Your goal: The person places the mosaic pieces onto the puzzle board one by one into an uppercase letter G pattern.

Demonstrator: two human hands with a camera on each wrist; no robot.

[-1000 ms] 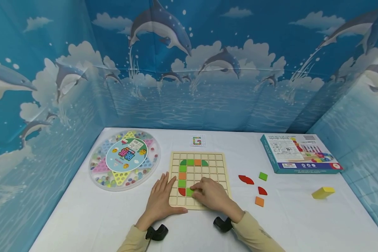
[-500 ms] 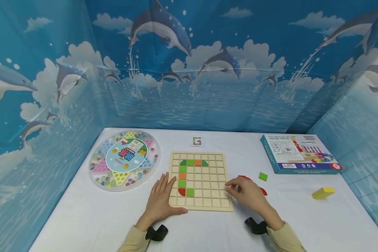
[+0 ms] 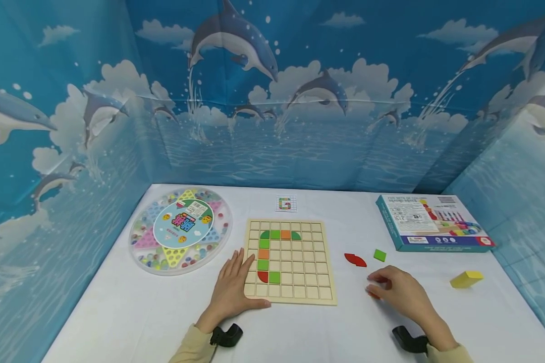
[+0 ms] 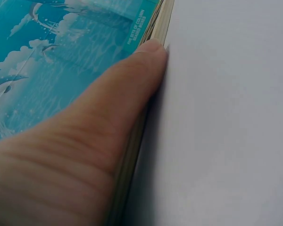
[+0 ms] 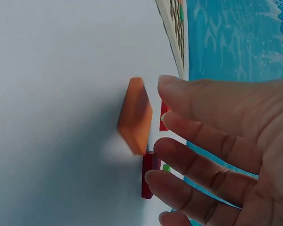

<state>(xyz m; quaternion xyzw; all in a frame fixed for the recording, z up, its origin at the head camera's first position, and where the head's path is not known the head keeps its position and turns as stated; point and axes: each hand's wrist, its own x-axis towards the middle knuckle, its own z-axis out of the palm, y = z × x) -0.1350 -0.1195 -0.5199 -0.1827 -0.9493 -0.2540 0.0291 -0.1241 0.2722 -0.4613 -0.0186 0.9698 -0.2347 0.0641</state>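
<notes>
My left hand (image 3: pixel 230 290) rests at the near left corner of a wooden grid board (image 3: pixel 302 277), fingers straight along its left side. In the left wrist view, its thumb (image 4: pixel 127 84) lies along the board's edge. Green, orange and red tiles form a C-like line on the grid, with a green square (image 3: pixel 274 278) at its lower end. Right of the board, my right hand (image 3: pixel 404 292) hovers with thumb and fingers apart, close over an orange square tile (image 5: pixel 135 117). Nothing is between its fingers. A dark red piece (image 5: pixel 147 175) lies beside the orange tile, mostly hidden in the head view.
Red pieces (image 3: pixel 356 260) and a green square (image 3: pixel 380 255) lie beyond my right hand. Farther right are a yellow block (image 3: pixel 466 279) and a flat game box (image 3: pixel 436 222). A round marble game (image 3: pixel 181 227) sits left; a small pattern card (image 3: pixel 286 203) lies behind the board.
My right hand has let go of the green square on the board and moved right to the loose orange tile. My left hand has stayed in place.
</notes>
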